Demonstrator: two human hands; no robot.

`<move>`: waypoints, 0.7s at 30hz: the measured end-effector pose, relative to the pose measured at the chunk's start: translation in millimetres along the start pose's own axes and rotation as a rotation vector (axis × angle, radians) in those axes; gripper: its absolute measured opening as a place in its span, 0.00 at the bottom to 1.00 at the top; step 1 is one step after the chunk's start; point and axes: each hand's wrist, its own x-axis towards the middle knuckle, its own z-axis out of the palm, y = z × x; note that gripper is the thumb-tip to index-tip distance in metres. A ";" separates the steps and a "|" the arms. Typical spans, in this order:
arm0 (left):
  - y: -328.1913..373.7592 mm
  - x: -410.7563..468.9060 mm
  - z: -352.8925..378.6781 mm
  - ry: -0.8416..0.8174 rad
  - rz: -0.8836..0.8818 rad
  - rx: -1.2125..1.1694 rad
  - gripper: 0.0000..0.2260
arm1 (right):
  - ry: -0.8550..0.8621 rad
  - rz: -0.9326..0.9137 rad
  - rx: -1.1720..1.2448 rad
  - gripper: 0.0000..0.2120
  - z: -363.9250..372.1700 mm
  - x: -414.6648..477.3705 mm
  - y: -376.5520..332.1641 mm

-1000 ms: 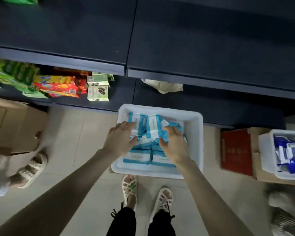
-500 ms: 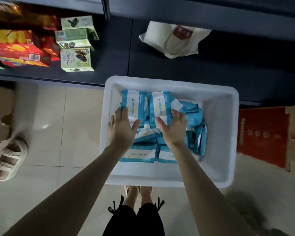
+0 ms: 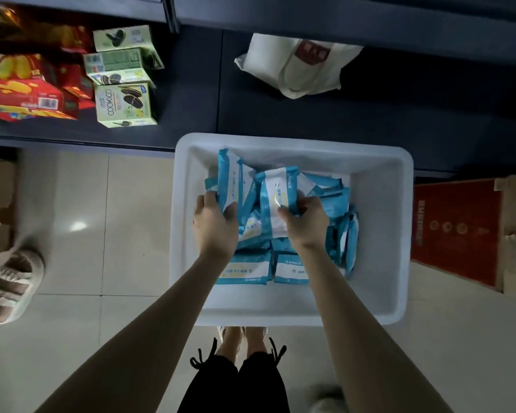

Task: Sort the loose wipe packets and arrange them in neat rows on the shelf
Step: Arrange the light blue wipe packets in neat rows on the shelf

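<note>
A white plastic bin [image 3: 382, 234] sits on the floor against the dark bottom shelf [image 3: 370, 120]. It holds several blue-and-white wipe packets [image 3: 328, 198] in a loose heap. My left hand [image 3: 213, 226] grips one packet [image 3: 230, 177], tilted up on its edge near the bin's left wall. My right hand [image 3: 304, 223] grips another packet [image 3: 277, 189], lifted at an angle above the heap. Two flat packets [image 3: 289, 268] lie at the bin's near side, between my forearms.
Green cookie boxes [image 3: 124, 104] and red snack packs [image 3: 21, 93] fill the shelf's left part. A white cloth bag [image 3: 295, 67] lies on the shelf behind the bin. A red box [image 3: 456, 231] stands to the right. Another person's sandalled foot [image 3: 12, 281] is at left.
Both hands went from resting flat on the packets to curling round one each and tilting them up out of the heap. The camera has dropped closer to the bin.
</note>
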 end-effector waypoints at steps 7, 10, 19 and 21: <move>28.4 -48.2 -46.7 -0.139 -0.313 -0.491 0.05 | -0.128 0.090 0.323 0.03 -63.7 -63.6 -17.7; 55.1 -81.1 -77.3 -0.222 -0.300 -0.629 0.09 | -0.164 0.166 0.574 0.11 -101.3 -102.9 -37.4; 173.5 -170.4 -167.5 -0.416 -0.155 -0.968 0.12 | -0.270 -0.088 0.806 0.09 -245.0 -199.7 -119.9; 207.2 -189.6 -184.2 -0.426 -0.087 -0.971 0.10 | -0.257 -0.174 0.823 0.08 -281.9 -217.7 -138.6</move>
